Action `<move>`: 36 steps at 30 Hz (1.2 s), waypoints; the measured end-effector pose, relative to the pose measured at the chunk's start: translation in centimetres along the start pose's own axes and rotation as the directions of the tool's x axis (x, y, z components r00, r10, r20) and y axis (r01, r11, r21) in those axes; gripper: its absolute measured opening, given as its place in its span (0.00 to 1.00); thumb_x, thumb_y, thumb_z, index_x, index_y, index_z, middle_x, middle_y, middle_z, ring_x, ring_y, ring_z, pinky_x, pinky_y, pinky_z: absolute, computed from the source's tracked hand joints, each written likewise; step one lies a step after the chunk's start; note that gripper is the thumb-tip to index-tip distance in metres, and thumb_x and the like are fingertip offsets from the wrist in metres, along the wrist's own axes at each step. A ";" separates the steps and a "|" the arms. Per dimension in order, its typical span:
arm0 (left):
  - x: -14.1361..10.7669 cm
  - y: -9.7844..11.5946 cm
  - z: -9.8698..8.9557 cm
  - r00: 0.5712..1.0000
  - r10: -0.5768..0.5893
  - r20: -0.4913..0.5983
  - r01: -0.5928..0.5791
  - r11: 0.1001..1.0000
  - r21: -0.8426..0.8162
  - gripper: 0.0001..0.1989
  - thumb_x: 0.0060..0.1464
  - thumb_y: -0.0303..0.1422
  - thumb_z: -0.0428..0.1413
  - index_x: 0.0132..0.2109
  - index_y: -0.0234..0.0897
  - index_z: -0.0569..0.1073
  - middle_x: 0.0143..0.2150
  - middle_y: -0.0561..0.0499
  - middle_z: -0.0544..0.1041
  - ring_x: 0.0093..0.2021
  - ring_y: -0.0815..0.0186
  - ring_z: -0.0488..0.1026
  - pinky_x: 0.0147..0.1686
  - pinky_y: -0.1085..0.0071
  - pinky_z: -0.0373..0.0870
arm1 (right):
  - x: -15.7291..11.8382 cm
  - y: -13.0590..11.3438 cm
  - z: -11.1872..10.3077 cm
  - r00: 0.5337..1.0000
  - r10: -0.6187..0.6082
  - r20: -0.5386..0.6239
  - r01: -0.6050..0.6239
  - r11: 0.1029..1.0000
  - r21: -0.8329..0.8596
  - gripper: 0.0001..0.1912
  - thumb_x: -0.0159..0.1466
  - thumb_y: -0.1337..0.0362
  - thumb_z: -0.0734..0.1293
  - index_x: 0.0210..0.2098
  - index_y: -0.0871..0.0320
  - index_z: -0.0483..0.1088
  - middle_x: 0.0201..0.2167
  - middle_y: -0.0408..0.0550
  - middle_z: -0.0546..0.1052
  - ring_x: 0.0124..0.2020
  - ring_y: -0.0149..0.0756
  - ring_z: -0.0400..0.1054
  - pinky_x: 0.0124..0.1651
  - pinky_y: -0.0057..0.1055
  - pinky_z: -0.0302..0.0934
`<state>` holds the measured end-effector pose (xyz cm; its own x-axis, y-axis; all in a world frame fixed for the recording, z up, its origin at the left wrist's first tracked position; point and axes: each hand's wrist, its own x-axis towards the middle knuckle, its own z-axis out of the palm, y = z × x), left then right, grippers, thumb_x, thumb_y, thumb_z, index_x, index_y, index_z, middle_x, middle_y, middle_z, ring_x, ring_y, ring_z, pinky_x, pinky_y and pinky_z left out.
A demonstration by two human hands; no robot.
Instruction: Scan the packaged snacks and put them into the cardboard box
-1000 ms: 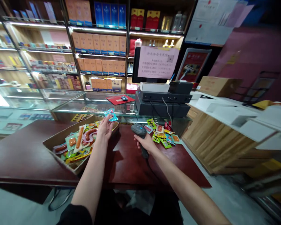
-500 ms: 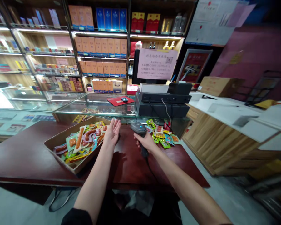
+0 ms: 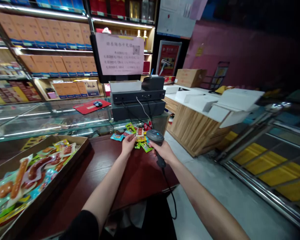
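Observation:
My right hand [image 3: 164,151] is wrapped round the handle of a black barcode scanner [image 3: 155,136], whose cable hangs down over the table's edge. At the left side of a pile of small colourful snack packets [image 3: 140,139] is my left hand [image 3: 129,144], its fingers curled together. Whatever it may hold is too small to tell; a blue packet [image 3: 117,137] lies just beyond it. A cardboard box [image 3: 83,144] of packaged sausages and snacks stands at the left on the dark red table [image 3: 100,173].
Behind the table, a glass counter [image 3: 57,116] bears a red mat with a mouse [image 3: 98,103] and black till equipment [image 3: 140,108] under a screen with a paper sign. A wooden cabinet [image 3: 190,126] and metal railing [image 3: 255,186] stand at the right.
The view has turned right. My left hand has moved from beside the sausage box to the packet pile, and its spread fingers have closed. The scanner is now closer to the pile.

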<state>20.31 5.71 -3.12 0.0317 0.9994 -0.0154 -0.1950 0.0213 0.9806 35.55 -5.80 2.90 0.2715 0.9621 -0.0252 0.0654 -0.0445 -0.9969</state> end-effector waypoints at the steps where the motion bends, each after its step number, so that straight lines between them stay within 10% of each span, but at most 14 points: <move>1: 0.6 -0.6 0.4 0.998 0.064 -0.009 -0.063 0.994 0.091 0.17 0.44 0.33 0.66 0.43 0.35 0.76 0.45 0.42 0.79 0.47 0.59 0.76 0.47 0.65 0.71 | 0.1 0.2 -0.7 1.000 0.015 -0.010 -0.015 1.000 0.004 0.17 0.53 0.52 0.72 0.25 0.60 0.71 0.12 0.40 0.69 0.11 0.27 0.60 0.15 0.24 0.58; 7: 3.4 -1.4 1.1 0.976 0.188 0.108 -0.216 0.808 0.547 0.22 0.35 0.35 0.69 0.41 0.36 0.77 0.45 0.40 0.79 0.54 0.49 0.71 0.55 0.60 0.61 | 0.2 1.0 -2.7 0.996 0.073 -0.043 -0.071 0.997 0.037 0.18 0.53 0.51 0.72 0.26 0.60 0.71 0.11 0.40 0.69 0.11 0.26 0.61 0.15 0.23 0.57; 14: 3.9 -1.3 -0.3 0.963 0.205 0.174 -0.269 0.723 0.636 0.20 0.37 0.32 0.67 0.41 0.36 0.77 0.39 0.42 0.79 0.42 0.54 0.75 0.46 0.64 0.66 | 0.2 1.1 -1.6 0.995 0.098 -0.020 -0.098 0.995 0.018 0.14 0.54 0.54 0.72 0.25 0.59 0.71 0.11 0.40 0.69 0.11 0.27 0.60 0.14 0.25 0.57; 22: 2.4 -0.9 -5.9 0.960 0.276 0.040 -0.254 0.809 0.529 0.05 0.45 0.28 0.60 0.33 0.38 0.74 0.33 0.49 0.78 0.35 0.63 0.74 0.41 0.69 0.68 | -0.7 0.8 2.6 0.995 0.058 0.081 -0.058 0.998 -0.004 0.15 0.54 0.53 0.72 0.26 0.59 0.70 0.16 0.41 0.72 0.13 0.25 0.61 0.14 0.22 0.56; 28: 2.0 -0.1 -9.5 0.970 0.125 -0.210 -0.054 0.948 0.314 0.14 0.47 0.31 0.62 0.43 0.36 0.72 0.30 0.51 0.76 0.31 0.66 0.75 0.36 0.71 0.71 | -0.9 0.5 5.9 0.988 0.059 0.144 -0.055 0.998 -0.029 0.15 0.54 0.54 0.71 0.26 0.60 0.70 0.14 0.40 0.71 0.12 0.25 0.61 0.13 0.22 0.56; 36: 0.4 2.2 -14.7 0.992 -0.096 -0.081 0.100 0.994 0.045 0.10 0.54 0.28 0.57 0.44 0.32 0.74 0.35 0.48 0.76 0.28 0.69 0.74 0.26 0.73 0.74 | -0.6 1.8 11.9 0.962 0.060 0.268 -0.050 0.998 -0.043 0.14 0.56 0.55 0.70 0.26 0.61 0.70 0.16 0.42 0.72 0.11 0.25 0.61 0.13 0.23 0.56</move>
<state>5.51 6.55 -3.83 -0.0292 0.9917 -0.1251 -0.1465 0.1196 0.9820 24.07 -3.26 0.18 0.0076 0.9946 -0.1036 0.0932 -0.1039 -0.9902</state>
